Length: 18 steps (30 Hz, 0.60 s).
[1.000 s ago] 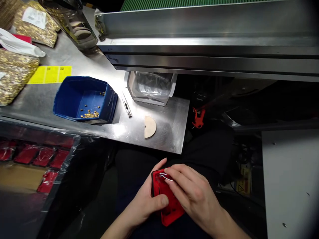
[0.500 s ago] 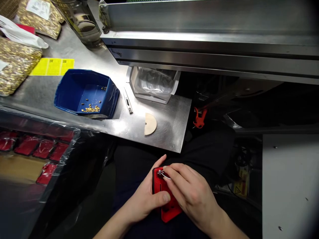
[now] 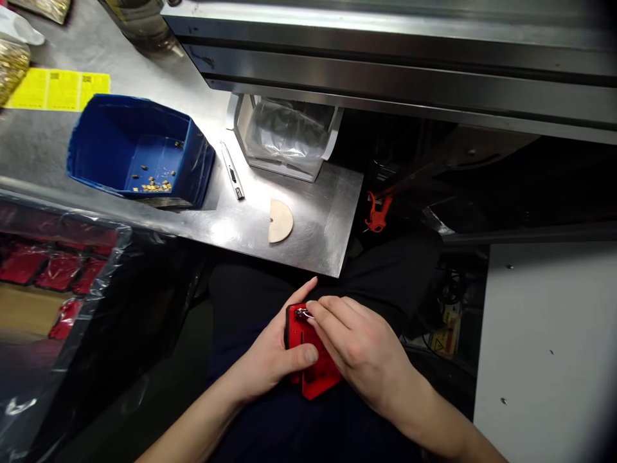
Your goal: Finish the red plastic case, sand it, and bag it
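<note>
Over my lap, my left hand [image 3: 277, 350] is closed around a red plastic case [image 3: 318, 384] with a black edge, its thumb across the front and its index finger stretched out along the top. My right hand [image 3: 359, 344] pinches a small curved metal wire piece [image 3: 308, 314] at the case's upper end, where some shiny metal hardware [image 3: 299, 313] sits. The right hand covers much of the case's right side, so the exact shape of the metal piece is partly hidden.
On the metal bench lie a half-round beige disc [image 3: 280, 221], a utility knife [image 3: 232, 171] and a blue bin [image 3: 197, 164] with small brass pieces. Behind them stands a white bin [image 3: 284, 170] with clear plastic bags. An orange-red tool [image 3: 378, 212] hangs right. Wrapped red items [image 3: 60, 270] fill a lined box.
The whole view has shifted, so the bench and bins appear further up and left. Both hands keep their hold on the case, and the right fingers remain at the metal piece.
</note>
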{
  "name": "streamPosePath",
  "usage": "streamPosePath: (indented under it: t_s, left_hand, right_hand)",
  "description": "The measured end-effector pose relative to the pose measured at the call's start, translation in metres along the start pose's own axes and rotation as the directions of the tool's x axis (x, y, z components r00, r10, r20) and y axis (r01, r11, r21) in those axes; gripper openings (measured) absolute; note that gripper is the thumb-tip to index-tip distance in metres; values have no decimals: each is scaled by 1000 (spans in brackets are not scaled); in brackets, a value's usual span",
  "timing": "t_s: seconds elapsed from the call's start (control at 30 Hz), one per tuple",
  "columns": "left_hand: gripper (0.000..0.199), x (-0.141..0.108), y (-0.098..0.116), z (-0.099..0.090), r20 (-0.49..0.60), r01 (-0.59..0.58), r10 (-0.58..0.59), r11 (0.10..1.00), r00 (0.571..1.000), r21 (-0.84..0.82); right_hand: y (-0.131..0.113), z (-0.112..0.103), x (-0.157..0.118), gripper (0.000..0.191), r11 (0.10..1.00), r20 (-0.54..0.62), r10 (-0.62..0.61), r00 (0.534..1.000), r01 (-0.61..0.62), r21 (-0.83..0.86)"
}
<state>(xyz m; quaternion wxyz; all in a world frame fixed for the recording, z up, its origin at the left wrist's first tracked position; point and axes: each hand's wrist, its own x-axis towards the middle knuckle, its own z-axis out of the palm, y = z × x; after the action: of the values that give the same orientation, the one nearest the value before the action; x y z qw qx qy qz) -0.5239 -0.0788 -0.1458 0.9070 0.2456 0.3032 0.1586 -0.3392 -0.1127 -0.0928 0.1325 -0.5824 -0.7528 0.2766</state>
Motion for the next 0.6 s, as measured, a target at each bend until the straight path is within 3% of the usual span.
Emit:
streamPosePath:
  t_s: [0.1,0.17,0.27,0.43,0.6]
  left_hand:
    - [106,-1,-1,-3,23,7,-6,999,1000,-38]
    - [107,-1,-2,-4,10,9,-8,999,1000,-47]
    - [104,-1,-3,-6,-18,-12,11,998,1000,-59]
    - [104,1,-4,-5,5,-4,5,995,1000,-98]
    - [102,1,-5,-5,3,1,-1,995,1000,-95]
  right_hand:
    - [6,-8,5,22,981,9,28,1000,-29,190]
    - [12,-13,6,18,953,-35,111,993,-96,288]
    - [22,-13,3,16,945,-129,187,974,-142,295]
    - [25,-4,-2,22,980,-122,11,992,13,200]
    - [19,1,3,23,986,-115,-88,989,103,132]
